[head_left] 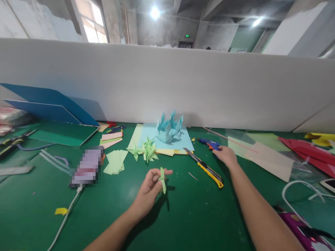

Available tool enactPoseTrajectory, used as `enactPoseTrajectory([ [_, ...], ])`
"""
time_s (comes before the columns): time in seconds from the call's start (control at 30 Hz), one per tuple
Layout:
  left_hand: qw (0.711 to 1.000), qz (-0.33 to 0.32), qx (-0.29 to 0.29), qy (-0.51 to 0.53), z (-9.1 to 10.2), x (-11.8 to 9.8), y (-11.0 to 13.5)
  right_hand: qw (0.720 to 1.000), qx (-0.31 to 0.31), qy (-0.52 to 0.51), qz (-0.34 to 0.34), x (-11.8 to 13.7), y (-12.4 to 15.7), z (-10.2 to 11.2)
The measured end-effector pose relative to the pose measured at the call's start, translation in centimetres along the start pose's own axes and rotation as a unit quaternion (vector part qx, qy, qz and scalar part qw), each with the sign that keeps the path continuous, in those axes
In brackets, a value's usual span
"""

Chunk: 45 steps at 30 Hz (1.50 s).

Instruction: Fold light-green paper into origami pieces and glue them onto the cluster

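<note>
Between the thumb and fingers of my left hand (151,186) is a folded green paper piece (163,180), held above the table. My right hand (227,157) reaches to the right and grips a blue glue gun (208,143) with an orange trigger; its nozzle points left. Just left of that hand lies a yellow utility knife (209,172), its blade pointing to the back left. Beyond my left hand are folded green paper flowers (149,150). A blue folded paper crown-like piece (170,129) with upright points stands behind them on blue paper sheets (187,138).
A stack of green paper pieces (115,162) lies left of the flowers, near a phone (87,166) with a white cable. Blue boards (52,101) lean at the back left. Loose sheets (272,158) and red paper (306,153) lie right. A white partition (222,87) rises behind.
</note>
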State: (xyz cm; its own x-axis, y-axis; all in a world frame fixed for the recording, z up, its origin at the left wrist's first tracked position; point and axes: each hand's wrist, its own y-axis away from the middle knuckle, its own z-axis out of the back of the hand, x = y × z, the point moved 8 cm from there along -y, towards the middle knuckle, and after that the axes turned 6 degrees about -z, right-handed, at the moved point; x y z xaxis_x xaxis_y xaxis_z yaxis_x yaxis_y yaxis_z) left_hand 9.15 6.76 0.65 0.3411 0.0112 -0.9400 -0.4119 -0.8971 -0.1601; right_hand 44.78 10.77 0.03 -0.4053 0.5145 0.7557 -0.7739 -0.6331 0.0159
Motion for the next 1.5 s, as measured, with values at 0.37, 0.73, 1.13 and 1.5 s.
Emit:
enactPoseTrajectory([
  [0.37,0.996,0.013,-0.083,0.007,1.1,-0.5,0.0,0.897,0.258,-0.360,-0.002,3.2,10.1,-1.7],
  [0.73,0.991,0.010,-0.122,-0.046,2.3,-0.7,-0.2,0.818,0.472,-0.322,0.063,3.8,18.9,-5.2],
  [1.13,0.993,0.021,-0.115,0.011,1.9,-0.3,-0.2,0.839,0.474,-0.227,0.143,3.7,20.0,-5.9],
  [1.5,0.991,-0.004,-0.134,-0.022,2.5,-0.3,-0.3,0.875,0.401,-0.166,0.214,4.0,19.6,-5.0],
])
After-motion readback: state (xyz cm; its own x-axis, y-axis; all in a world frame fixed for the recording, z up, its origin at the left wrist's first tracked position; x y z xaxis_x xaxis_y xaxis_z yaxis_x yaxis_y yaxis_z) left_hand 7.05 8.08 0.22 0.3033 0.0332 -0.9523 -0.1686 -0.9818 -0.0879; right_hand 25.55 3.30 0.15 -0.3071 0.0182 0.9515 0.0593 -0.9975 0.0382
